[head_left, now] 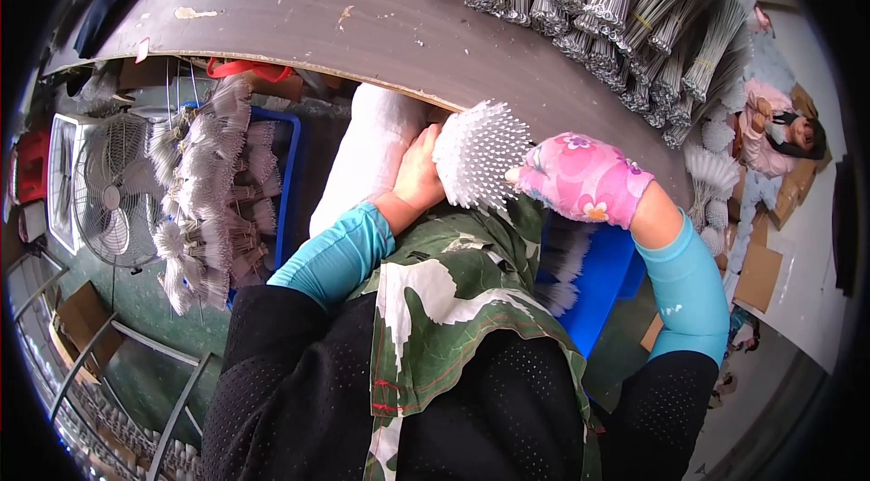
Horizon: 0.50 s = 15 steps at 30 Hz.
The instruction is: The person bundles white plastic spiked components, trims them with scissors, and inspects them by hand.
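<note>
A thick bundle of thin white-tipped rods (478, 153) lies end-on toward me at the near edge of the grey table (362, 19). My left hand (419, 175), bare below a turquoise sleeve, grips the bundle from its left side. My right hand (580, 177), in a pink flowered glove, presses against the bundle's right side. A white wrapped roll (367, 155) runs alongside my left hand, under the table edge.
Several tied bundles of grey rods (616, 1) are piled at the table's far right. A blue crate (281, 173) with loose rod bundles stands on my left, another blue crate (598, 282) on my right. A white fan (104, 196) sits on the floor. Another person (779, 128) sits at far right among cardboard.
</note>
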Available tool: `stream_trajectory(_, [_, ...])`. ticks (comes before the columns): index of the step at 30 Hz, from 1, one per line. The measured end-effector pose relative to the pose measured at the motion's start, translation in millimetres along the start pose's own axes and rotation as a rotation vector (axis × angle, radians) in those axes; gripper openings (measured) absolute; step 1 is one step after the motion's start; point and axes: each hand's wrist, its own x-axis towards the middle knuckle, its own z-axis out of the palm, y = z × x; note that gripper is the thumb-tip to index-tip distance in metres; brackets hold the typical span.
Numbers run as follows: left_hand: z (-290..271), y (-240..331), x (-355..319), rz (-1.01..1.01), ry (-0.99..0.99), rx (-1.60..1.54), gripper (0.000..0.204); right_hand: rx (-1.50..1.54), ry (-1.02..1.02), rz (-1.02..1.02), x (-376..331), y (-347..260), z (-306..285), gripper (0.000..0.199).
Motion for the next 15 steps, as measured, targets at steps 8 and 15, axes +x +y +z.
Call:
stream_trajectory(8, [-1, -1, 0, 0.036, 0.013, 0.006, 0.055, -0.062, 0.016, -0.045, 1, -4, -3, 0.041])
stream_trajectory(15, [6, -9, 0, 0.063, 0.006, -0.007, 0.06, -0.079, 0.148, -0.08, 2, -4, 6, 0.046])
